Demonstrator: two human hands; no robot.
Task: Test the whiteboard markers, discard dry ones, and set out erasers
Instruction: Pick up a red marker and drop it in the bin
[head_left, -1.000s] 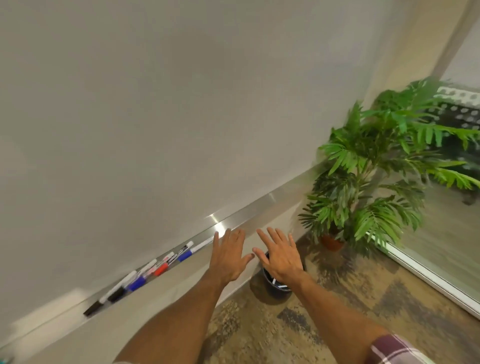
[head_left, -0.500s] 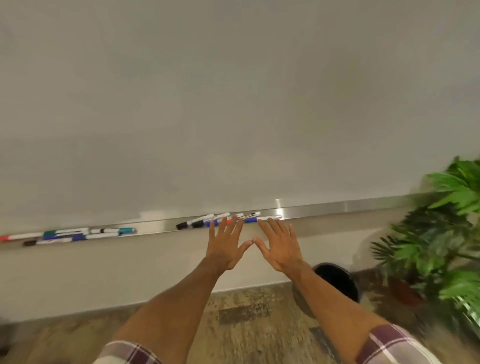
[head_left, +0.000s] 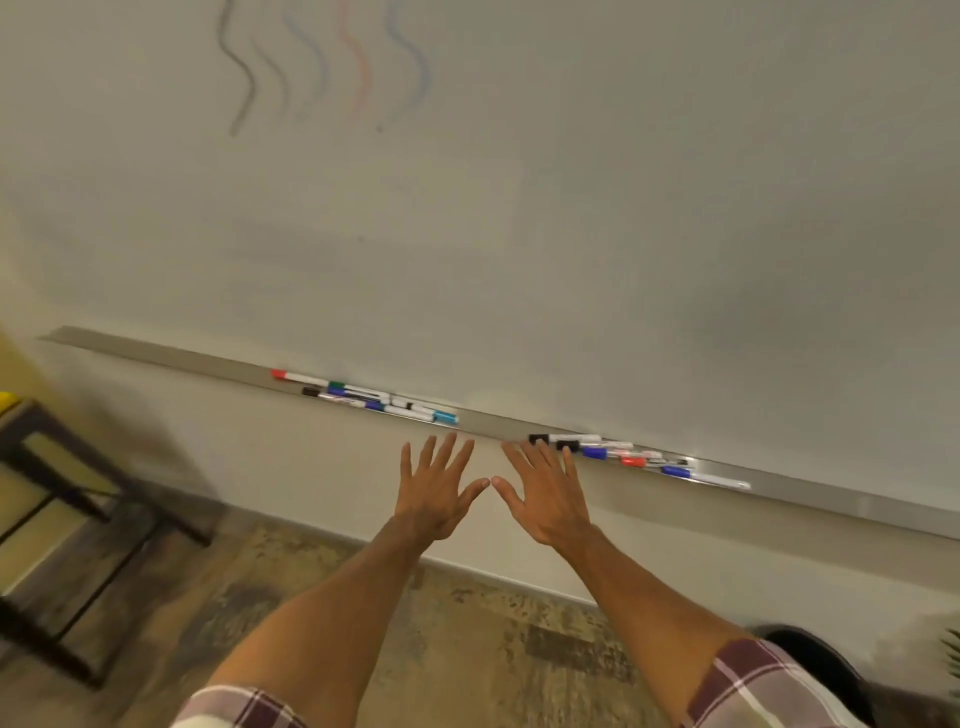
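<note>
A large whiteboard fills the wall ahead, with several faint wavy test strokes in black, blue and red at its top left. Along its metal tray lie two clusters of markers: a left group and a right group. My left hand and my right hand are held up side by side just below the tray, fingers spread, thumbs nearly touching, holding nothing. No eraser is in view.
A dark bin stands on the floor at the lower right, partly behind my right sleeve. A dark-framed side table with a yellow object on it stands at the left. A plant leaf shows at the right edge.
The view has swung left: the plant has slid almost out of sight, the left marker group and the side table have come in, and the test strokes show. Both hands stay spread and empty.
</note>
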